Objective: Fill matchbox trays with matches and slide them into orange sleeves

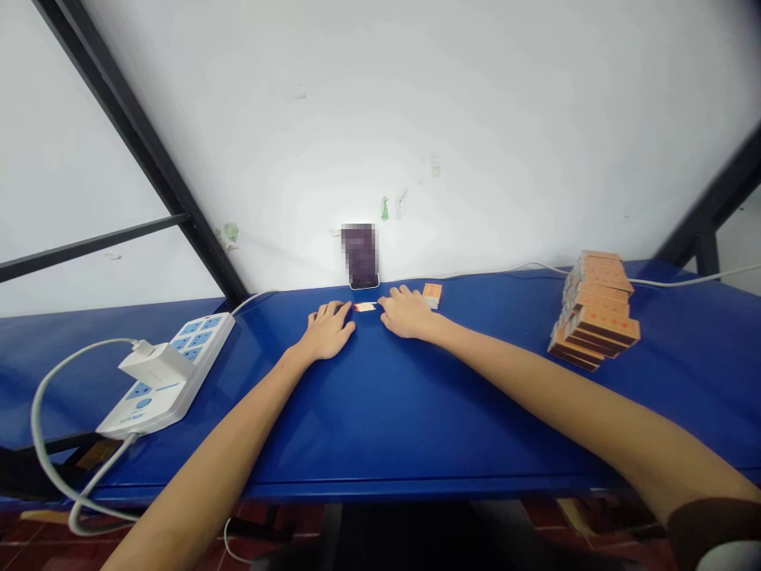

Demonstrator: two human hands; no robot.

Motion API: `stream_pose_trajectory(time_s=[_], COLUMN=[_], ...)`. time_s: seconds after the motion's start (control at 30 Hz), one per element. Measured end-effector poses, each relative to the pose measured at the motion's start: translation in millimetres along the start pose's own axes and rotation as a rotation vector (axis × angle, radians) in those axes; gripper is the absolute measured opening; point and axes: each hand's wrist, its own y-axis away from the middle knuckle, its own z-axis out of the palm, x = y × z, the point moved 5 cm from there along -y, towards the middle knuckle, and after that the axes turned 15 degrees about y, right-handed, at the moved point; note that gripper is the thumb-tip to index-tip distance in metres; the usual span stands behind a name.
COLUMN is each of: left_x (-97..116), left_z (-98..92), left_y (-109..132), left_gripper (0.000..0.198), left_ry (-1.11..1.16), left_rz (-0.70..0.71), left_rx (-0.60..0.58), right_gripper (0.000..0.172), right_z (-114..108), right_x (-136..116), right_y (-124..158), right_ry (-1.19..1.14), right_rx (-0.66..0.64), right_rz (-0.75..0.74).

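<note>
A small bunch of matches [365,307] lies flat on the blue table between my two hands, red heads toward the left. My left hand [328,330] rests palm down with its fingers spread, fingertips close to the match heads. On the other side, my right hand [407,312] lies palm down with fingers stretched out, its index fingertip near the bare ends of the matches. Just behind that hand is a single orange matchbox [433,293], partly hidden by it.
A phone [361,258] leans against the white wall behind the matches. Stacked matchboxes [598,309] stand at the right. A white power strip [172,381] with a plugged-in charger [155,365] and looping cables lies at the left. Black metal frame bars [148,166] rise on both sides.
</note>
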Motion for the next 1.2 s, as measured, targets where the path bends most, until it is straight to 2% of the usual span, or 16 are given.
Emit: stream_pose_trajectory(time_s=[0.4,0.63,0.77,0.83,0.9,1.0,1.07,1.13,1.2], left_x=[4,5,9,14,22,31,32,31,28], left_z=[0.3,-2.8,-5.6,-9.1,-16.3,-31.9,-39.7,-42.7,-42.0], left_y=[2,4,6,8,10,13,15,14,11], left_gripper=[0.058,0.057,0.055,0.051,0.042,0.031,0.029,0.028,0.029], left_ry=[-0.017,0.010,0.039,0.060,0.079,0.121,0.185,0.266,0.344], left_rz=[-0.007,0.012,0.049,0.080,0.126,0.166,0.173,0.176,0.168], left_rx=[-0.022,0.003,0.025,0.066,0.159,0.372,0.469,0.487,0.443], right_gripper=[0.046,0.046,0.041,0.038,0.036,0.044,0.052,0.061,0.062], right_z=[-3,3,9,5,-5,-21,-24,-23,-18], right_x=[-1,5,13,18,18,5,-9,-21,-25], right_y=[-5,-3,0,1,3,7,7,4,-2], right_ry=[-0.013,-0.061,-0.040,-0.038,-0.073,-0.246,-0.401,-0.533,-0.641], right_rx=[-0.045,0.063,0.068,0.107,0.213,0.374,0.416,0.433,0.454], right_rz=[-0.040,-0.034,-0.043,-0.025,-0.030,-0.132,-0.228,-0.271,-0.215])
